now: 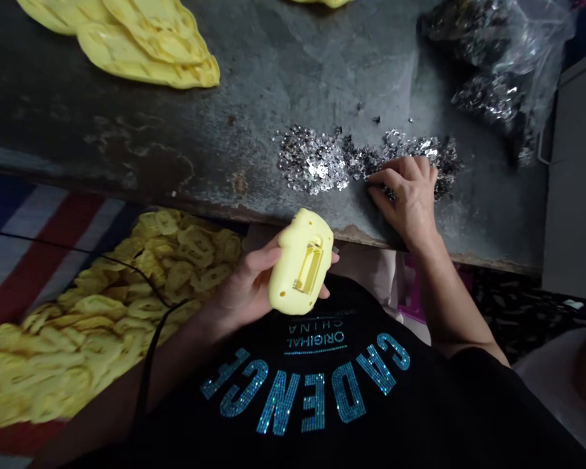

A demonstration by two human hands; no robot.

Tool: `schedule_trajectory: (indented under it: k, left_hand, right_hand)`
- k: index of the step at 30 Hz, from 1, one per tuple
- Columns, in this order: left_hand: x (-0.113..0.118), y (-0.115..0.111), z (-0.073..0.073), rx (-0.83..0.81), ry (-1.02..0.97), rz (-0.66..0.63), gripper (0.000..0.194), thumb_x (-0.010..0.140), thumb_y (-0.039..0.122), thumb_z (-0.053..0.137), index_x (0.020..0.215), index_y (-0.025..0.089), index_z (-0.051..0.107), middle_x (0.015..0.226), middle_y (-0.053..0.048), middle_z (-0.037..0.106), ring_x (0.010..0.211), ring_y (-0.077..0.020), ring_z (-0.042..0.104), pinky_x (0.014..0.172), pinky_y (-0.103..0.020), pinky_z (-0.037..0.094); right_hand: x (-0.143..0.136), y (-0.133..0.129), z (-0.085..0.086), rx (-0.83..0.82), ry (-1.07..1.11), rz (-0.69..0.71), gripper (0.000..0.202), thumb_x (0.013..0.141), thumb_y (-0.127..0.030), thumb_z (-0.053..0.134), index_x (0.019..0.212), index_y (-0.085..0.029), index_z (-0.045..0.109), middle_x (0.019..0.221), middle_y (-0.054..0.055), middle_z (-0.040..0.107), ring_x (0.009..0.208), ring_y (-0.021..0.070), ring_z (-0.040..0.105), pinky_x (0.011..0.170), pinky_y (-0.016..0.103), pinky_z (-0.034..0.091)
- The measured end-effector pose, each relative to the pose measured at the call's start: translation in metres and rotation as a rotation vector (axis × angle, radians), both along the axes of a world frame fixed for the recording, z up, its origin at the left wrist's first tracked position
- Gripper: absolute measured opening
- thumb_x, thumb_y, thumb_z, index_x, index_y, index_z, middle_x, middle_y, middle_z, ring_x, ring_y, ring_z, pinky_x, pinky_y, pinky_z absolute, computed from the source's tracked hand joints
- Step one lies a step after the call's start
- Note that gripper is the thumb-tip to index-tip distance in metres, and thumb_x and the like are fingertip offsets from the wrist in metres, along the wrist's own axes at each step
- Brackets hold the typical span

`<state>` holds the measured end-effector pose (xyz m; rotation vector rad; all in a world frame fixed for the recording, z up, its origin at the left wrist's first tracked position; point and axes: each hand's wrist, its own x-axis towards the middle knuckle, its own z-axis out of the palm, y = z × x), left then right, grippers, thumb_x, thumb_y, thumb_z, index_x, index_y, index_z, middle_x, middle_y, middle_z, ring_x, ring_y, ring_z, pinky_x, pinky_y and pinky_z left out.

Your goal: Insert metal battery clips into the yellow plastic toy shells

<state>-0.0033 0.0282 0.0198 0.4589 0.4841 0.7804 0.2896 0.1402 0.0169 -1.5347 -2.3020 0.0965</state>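
Observation:
A yellow plastic casing (pixel 289 281) with an open rectangular compartment and small round holes rests in my left hand (pixel 254 280), whose fingers wrap round it from behind, just off the table's front edge. My right hand (pixel 410 195) is at the small metal pieces (pixel 315 159) on the table, at the right part of the heap. Its thumb and index finger point left and come near each other; whether a piece is between the fingertips is too small to tell. The other fingers bend down onto the metal pieces.
Yellow plastic parts (pixel 151 45) lie at the table's back left. A clear bag (pixel 512 58) of metal pieces stands at the back right. Below the worn table (pixel 254 98), many yellow parts (pixel 102 326) fill a striped sheet at left, crossed by a black cord (pixel 151 352).

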Motion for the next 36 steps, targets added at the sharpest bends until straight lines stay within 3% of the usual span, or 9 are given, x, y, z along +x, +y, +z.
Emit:
schedule_trajectory:
  k: [4, 8, 14, 18, 21, 23, 29, 36]
  left_hand:
    - [-0.004, -0.002, -0.004, -0.043, 0.009, 0.005, 0.061, 0.095, 0.062, 0.080, 0.139, 0.019, 0.080, 0.130, -0.015, 0.089, 0.087, -0.0284, 0.088, 0.066, -0.033, 0.073]
    - [-0.010, -0.006, -0.009, -0.120, -0.018, -0.051, 0.067, 0.093, 0.068, 0.081, 0.144, 0.024, 0.078, 0.138, -0.014, 0.087, 0.091, -0.0317, 0.091, 0.066, -0.034, 0.075]
    - [-0.008, -0.008, -0.010, -0.147, -0.019, -0.061, 0.071, 0.093, 0.072, 0.077, 0.142, 0.020, 0.079, 0.142, -0.018, 0.085, 0.089, -0.0307, 0.090, 0.066, -0.033, 0.074]
    - [0.001, -0.007, -0.008, -0.137, -0.026, -0.046, 0.072, 0.096, 0.069, 0.070, 0.145, 0.017, 0.075, 0.141, -0.022, 0.084, 0.088, -0.0315, 0.089, 0.063, -0.033, 0.071]
    - [0.009, -0.006, -0.002, -0.077, -0.043, -0.024, 0.069, 0.095, 0.066, 0.073, 0.144, 0.017, 0.071, 0.130, -0.020, 0.087, 0.081, -0.0287, 0.086, 0.068, -0.038, 0.072]
    - [0.015, -0.006, 0.004, -0.018, -0.051, -0.017, 0.066, 0.093, 0.066, 0.079, 0.137, 0.018, 0.071, 0.119, -0.016, 0.089, 0.079, -0.0265, 0.084, 0.072, -0.039, 0.074]
    - [0.024, -0.012, 0.015, 0.007, -0.098, 0.015, 0.050, 0.096, 0.057, 0.080, 0.124, 0.017, 0.069, 0.101, -0.008, 0.087, 0.078, -0.0241, 0.086, 0.073, -0.035, 0.075]
    - [0.028, -0.021, 0.016, 0.049, -0.128, -0.003, 0.045, 0.098, 0.057, 0.078, 0.117, 0.016, 0.073, 0.095, -0.006, 0.086, 0.076, -0.0228, 0.085, 0.070, -0.033, 0.075]
  right_hand:
    - [-0.001, -0.005, 0.005, 0.026, 0.007, 0.022, 0.008, 0.106, -0.035, 0.071, 0.107, -0.028, 0.074, 0.121, 0.011, 0.074, 0.122, 0.0405, 0.063, 0.108, 0.071, 0.051]
    - [-0.005, -0.027, 0.012, 0.013, -0.017, 0.058, 0.013, 0.104, -0.040, 0.075, 0.101, -0.028, 0.072, 0.110, 0.009, 0.073, 0.115, 0.0380, 0.064, 0.104, 0.064, 0.053]
    - [-0.007, -0.044, 0.004, -0.001, 0.012, 0.020, 0.012, 0.107, -0.040, 0.075, 0.107, -0.029, 0.080, 0.104, 0.007, 0.077, 0.110, 0.0344, 0.067, 0.099, 0.056, 0.052]
    - [-0.009, -0.052, 0.010, -0.025, 0.273, 0.096, 0.011, 0.106, -0.040, 0.078, 0.102, -0.031, 0.082, 0.094, 0.002, 0.080, 0.098, 0.0295, 0.072, 0.096, 0.052, 0.055]
    - [-0.014, -0.065, 0.029, -0.177, 0.544, 0.225, 0.012, 0.106, -0.044, 0.082, 0.104, -0.033, 0.083, 0.098, 0.000, 0.085, 0.089, 0.0252, 0.077, 0.093, 0.049, 0.060]
    - [-0.019, -0.072, 0.043, -0.249, 0.611, 0.299, 0.008, 0.105, -0.042, 0.084, 0.106, -0.034, 0.084, 0.100, 0.000, 0.086, 0.088, 0.0249, 0.078, 0.091, 0.049, 0.062]
    - [-0.027, -0.079, 0.069, -0.151, 0.491, 0.532, 0.007, 0.107, -0.032, 0.080, 0.113, -0.030, 0.084, 0.097, 0.002, 0.083, 0.086, 0.0235, 0.075, 0.084, 0.045, 0.061]
    - [-0.027, -0.089, 0.083, -0.056, 0.265, 0.627, 0.018, 0.109, -0.025, 0.077, 0.126, -0.030, 0.080, 0.108, 0.003, 0.079, 0.092, 0.0236, 0.071, 0.084, 0.042, 0.062]
